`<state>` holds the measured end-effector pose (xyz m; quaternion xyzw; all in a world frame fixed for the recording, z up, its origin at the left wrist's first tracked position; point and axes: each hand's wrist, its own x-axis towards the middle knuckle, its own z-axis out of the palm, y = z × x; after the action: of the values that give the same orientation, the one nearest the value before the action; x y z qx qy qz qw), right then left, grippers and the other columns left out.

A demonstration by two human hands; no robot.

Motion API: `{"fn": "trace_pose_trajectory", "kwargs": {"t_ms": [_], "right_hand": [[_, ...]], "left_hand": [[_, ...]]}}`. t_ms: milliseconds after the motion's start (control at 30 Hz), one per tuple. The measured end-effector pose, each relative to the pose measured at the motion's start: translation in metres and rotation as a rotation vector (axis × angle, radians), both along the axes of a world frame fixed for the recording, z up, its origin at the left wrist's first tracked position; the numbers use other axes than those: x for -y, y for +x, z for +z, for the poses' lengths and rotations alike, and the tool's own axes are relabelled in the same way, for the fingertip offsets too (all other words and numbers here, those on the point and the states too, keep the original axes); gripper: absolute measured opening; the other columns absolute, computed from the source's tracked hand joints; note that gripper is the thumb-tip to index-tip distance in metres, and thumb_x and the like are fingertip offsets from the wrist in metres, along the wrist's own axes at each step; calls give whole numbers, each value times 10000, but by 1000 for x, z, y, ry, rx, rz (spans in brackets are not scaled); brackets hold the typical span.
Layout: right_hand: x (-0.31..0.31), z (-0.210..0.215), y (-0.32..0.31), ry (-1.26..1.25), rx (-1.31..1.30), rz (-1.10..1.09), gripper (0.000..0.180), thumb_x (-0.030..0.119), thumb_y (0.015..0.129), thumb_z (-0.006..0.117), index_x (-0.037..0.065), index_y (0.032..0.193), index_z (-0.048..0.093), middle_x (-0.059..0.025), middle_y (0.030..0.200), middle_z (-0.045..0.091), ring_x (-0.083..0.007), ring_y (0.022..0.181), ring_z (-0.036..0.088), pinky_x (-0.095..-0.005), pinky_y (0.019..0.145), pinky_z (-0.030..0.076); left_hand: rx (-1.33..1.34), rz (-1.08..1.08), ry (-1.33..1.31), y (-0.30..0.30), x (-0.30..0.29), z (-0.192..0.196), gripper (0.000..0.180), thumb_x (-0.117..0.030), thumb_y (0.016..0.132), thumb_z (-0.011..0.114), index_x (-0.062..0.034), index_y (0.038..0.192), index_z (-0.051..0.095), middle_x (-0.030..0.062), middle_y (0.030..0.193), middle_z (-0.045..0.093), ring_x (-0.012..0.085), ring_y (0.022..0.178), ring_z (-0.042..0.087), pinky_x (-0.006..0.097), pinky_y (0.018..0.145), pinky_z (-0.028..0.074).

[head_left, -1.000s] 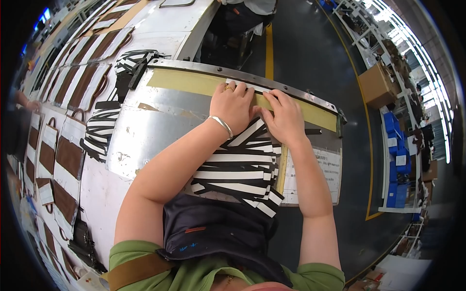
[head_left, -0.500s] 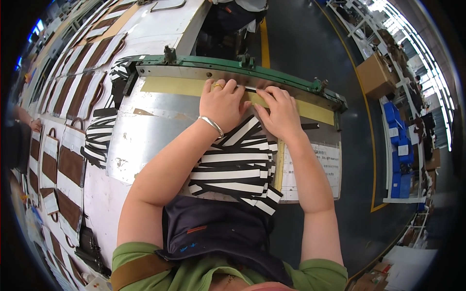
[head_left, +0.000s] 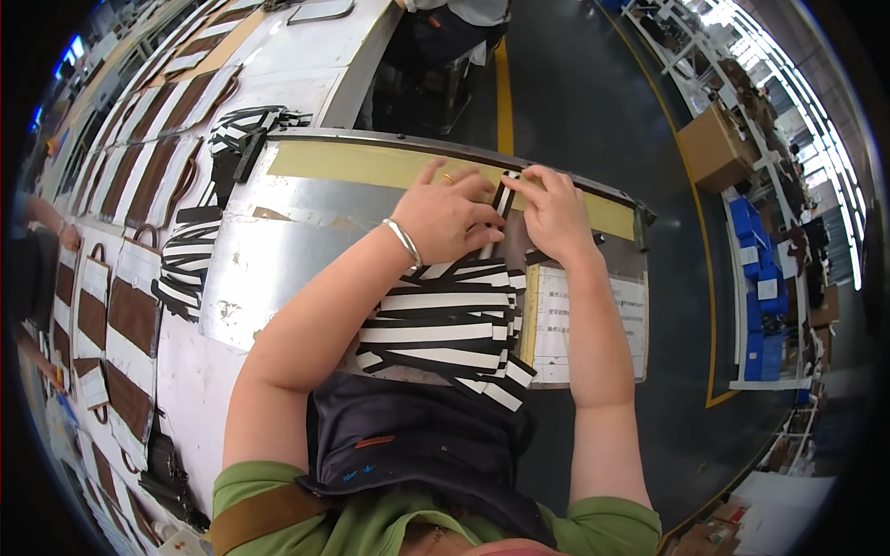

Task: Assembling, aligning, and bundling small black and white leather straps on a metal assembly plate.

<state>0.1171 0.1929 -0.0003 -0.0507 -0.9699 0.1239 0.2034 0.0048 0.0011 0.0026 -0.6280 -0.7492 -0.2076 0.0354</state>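
A narrow black-and-white strip (head_left: pixel 503 202) stands between my hands, its upper end pinched between the thumb and fingers of my right hand (head_left: pixel 556 215). My left hand (head_left: pixel 449 219) is beside it with fingers bent and apart, the fingertips touching or very near the strip's left side. Under both hands lies the metal plate (head_left: pixel 306 236) with a yellow band (head_left: pixel 343 164) along its far part. A layered pile of similar black-and-white strips (head_left: pixel 440 332) lies between my forearms. Another dark strip (head_left: pixel 593 243) shows partly behind my right wrist.
At the left hang bundles of striped strips (head_left: pixel 190 255) and brown-and-white panels with handles (head_left: pixel 134 320). A printed sheet (head_left: pixel 579 320) lies by my right forearm. Another person (head_left: pixel 445 46) is beyond the plate. Blue bins (head_left: pixel 760 269) and a cardboard box (head_left: pixel 718 144) stand on the right-hand shelving.
The green bar across the far edge of the plate is out of view. My hands have drawn slightly apart, and the strip is now turned lengthwise, held up in my right fingers.
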Motion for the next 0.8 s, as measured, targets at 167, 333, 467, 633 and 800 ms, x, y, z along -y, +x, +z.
{"fn": "trace_pose_trajectory", "kwargs": {"t_ms": [167, 333, 467, 633, 800], "right_hand": [[17, 11, 2, 73, 174, -284, 310, 158, 885, 576, 183, 1171, 694, -28, 1136, 597, -225, 1117, 538, -395, 955, 412], [34, 2, -2, 79, -5, -80, 357, 218, 878, 618, 101, 1215, 642, -30, 1141, 592, -229, 1105, 544, -391, 935, 420], [32, -4, -10, 104, 3, -85, 353, 244, 877, 630, 104, 1201, 652, -26, 1157, 590, -231, 1100, 550, -392, 935, 424], [32, -4, -8, 136, -37, -115, 332, 230, 873, 632, 113, 1181, 675, -41, 1113, 591, -243, 1066, 566, -391, 895, 457], [32, -5, -7, 141, -25, -140, 338, 258, 879, 633, 144, 1194, 676, -35, 1093, 582, -232, 1065, 562, -386, 882, 455]], "left_hand": [[-326, 531, 72, -13, 8, -11, 465, -545, 932, 505, -252, 1272, 623, 78, 1300, 526, 263, 1257, 479, 513, 1115, 223], [-163, 362, -94, 2, 2, -3, 472, -522, 933, 510, -165, 1219, 626, 26, 1184, 585, 224, 1105, 569, 452, 1026, 309], [-252, 425, 28, -1, -10, -8, 487, -516, 915, 542, -129, 1194, 638, 23, 1137, 607, 223, 1063, 590, 430, 993, 340], [-223, 391, 60, 0, -10, -14, 468, -501, 908, 562, -126, 1173, 652, 24, 1116, 612, 221, 1046, 599, 416, 984, 357], [-211, 403, -1, 0, -11, -11, 473, -489, 905, 573, -123, 1196, 644, 31, 1122, 606, 225, 1032, 606, 419, 999, 360]]}}
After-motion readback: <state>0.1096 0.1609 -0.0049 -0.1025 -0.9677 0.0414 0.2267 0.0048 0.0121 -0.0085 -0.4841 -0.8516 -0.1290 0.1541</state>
